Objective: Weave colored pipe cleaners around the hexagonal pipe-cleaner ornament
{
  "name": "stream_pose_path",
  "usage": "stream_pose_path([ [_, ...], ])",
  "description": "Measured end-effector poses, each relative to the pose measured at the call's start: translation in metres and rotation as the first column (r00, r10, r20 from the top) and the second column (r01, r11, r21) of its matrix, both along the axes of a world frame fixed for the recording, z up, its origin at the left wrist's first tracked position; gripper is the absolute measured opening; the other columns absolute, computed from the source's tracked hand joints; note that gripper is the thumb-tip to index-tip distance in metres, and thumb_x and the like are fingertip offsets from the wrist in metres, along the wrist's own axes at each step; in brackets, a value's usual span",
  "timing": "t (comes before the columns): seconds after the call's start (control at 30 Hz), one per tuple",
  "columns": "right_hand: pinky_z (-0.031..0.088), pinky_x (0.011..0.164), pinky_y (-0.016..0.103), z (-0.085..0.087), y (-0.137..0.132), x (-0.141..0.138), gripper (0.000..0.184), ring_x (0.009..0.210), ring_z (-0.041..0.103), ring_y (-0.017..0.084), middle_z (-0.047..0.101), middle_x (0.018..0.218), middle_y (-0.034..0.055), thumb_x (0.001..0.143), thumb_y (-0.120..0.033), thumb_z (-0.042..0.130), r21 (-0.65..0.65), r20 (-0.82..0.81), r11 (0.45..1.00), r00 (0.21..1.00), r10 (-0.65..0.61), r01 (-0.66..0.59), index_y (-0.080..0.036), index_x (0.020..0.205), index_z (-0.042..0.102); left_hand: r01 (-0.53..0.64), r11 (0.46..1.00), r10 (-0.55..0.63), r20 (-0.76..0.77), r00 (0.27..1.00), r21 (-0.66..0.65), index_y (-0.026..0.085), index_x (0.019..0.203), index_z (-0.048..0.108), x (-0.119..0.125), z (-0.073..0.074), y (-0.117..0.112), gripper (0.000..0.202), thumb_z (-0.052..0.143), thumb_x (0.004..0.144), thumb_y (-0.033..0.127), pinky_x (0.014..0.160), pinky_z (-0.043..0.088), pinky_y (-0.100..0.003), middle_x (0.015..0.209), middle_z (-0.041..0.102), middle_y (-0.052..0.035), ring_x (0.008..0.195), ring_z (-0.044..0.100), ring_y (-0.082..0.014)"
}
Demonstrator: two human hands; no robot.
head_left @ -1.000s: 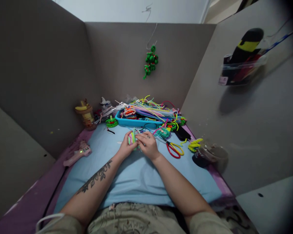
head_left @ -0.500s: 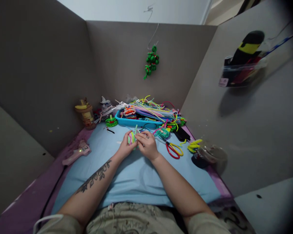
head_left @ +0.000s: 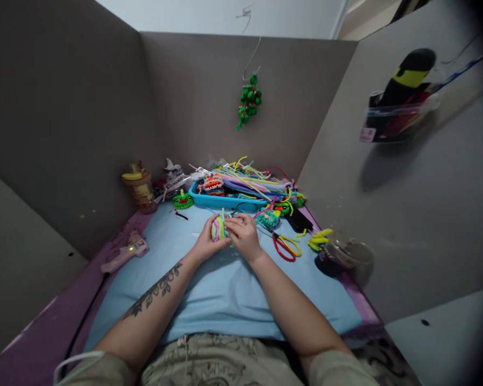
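Note:
Striped in pastel green, pink and yellow, a small pipe-cleaner piece (head_left: 217, 229) sits between my hands over the blue cloth (head_left: 225, 289). My left hand (head_left: 206, 240) is closed round its left side, thumb along the bottom. On its right side the fingers of my right hand (head_left: 242, 236) pinch it, partly hiding it. A pale green pipe-cleaner end (head_left: 222, 213) sticks up from its top. Just right of my right hand lie a teal fuzzy piece (head_left: 269, 219) and scissors (head_left: 286, 247) with red and yellow handles.
Behind my hands is a blue tray (head_left: 225, 202) heaped with pipe cleaners (head_left: 253, 182). A pink glue gun (head_left: 126, 254) with a cord lies left. A green fuzzy piece (head_left: 182, 200) sits near the tray, a clear jar (head_left: 346, 252) stands right, and grey panels (head_left: 209, 107) enclose the table.
My left thumb now lies lower and straighter along the striped piece, and more of its stripes show. The right fingers have shifted slightly; both hands keep hold.

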State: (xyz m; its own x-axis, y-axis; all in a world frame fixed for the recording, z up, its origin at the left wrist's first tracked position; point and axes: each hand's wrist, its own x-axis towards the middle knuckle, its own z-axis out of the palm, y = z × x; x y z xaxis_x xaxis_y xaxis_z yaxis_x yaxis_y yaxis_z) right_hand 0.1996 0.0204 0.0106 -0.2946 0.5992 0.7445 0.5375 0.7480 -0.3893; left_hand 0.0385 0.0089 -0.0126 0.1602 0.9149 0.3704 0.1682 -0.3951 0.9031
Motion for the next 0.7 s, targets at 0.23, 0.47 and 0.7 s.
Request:
stream_pose_path([
  [0.23, 0.037, 0.090, 0.043, 0.006, -0.001, 0.003, 0.015, 0.096, 0.046, 0.024, 0.070, 0.089, 0.0027, 0.083, -0.023, 0.058, 0.025, 0.021, 0.999, 0.999, -0.029, 0.028, -0.027, 0.092, 0.070, 0.038, 0.999, -0.038, -0.041, 0.998, 0.001, 0.019, 0.133, 0.030, 0.000, 0.003, -0.004, 0.087, 0.076, 0.062, 0.040, 0.099, 0.041, -0.042, 0.129, 0.046, -0.0113, 0.115, 0.049, -0.0268],
  [0.47, 0.038, 0.091, 0.040, 0.009, 0.000, 0.004, 0.008, 0.097, 0.046, 0.023, 0.060, 0.087, 0.0050, 0.076, -0.019, 0.064, -0.089, -0.024, 0.996, 1.000, 0.015, -0.017, -0.024, 0.077, 0.069, 0.007, 0.987, 0.025, -0.195, 0.980, 0.160, 0.020, 0.132, 0.034, -0.004, -0.001, 0.000, 0.082, 0.076, 0.063, 0.040, 0.102, 0.037, -0.045, 0.130, 0.043, -0.0117, 0.121, 0.044, -0.0290],
  [0.7, 0.028, 0.102, 0.043, 0.011, 0.002, 0.007, 0.008, 0.118, 0.038, 0.025, 0.051, 0.121, 0.0045, 0.068, -0.013, 0.064, -0.335, -0.109, 0.934, 0.990, 0.090, -0.122, -0.021, 0.064, 0.064, 0.051, 0.933, 0.054, -0.278, 0.959, 0.357, 0.024, 0.131, 0.036, -0.006, -0.002, 0.004, 0.080, 0.076, 0.064, 0.037, 0.103, 0.034, -0.046, 0.127, 0.042, -0.0100, 0.120, 0.042, -0.0271],
])
